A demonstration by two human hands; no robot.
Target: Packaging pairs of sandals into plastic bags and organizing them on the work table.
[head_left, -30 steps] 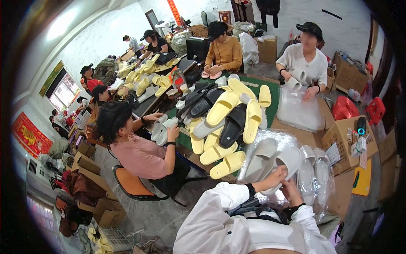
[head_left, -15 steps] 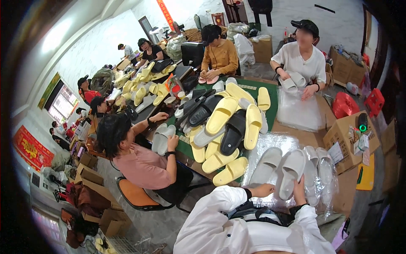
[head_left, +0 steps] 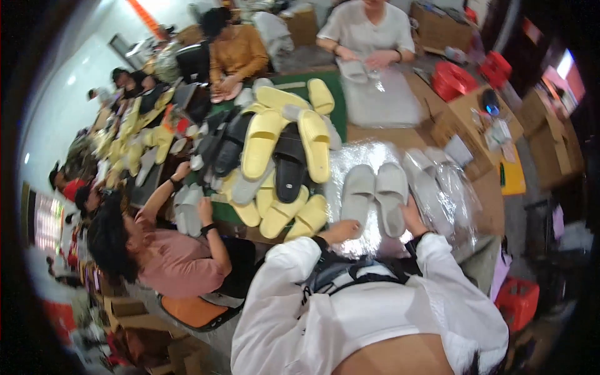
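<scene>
At the counter's near edge, both white-sleeved arms reached forward from below. The left hand [head_left: 340, 231] lay at the heel of the left grey slipper [head_left: 357, 194], the right hand [head_left: 414, 217] at the heel of the right grey slipper [head_left: 392, 197]; whether the fingers were spread or pinching could not be told. The pair sat side by side on clear plastic wrap [head_left: 350, 162], beside a pile of yellow and black slippers [head_left: 278, 159].
</scene>
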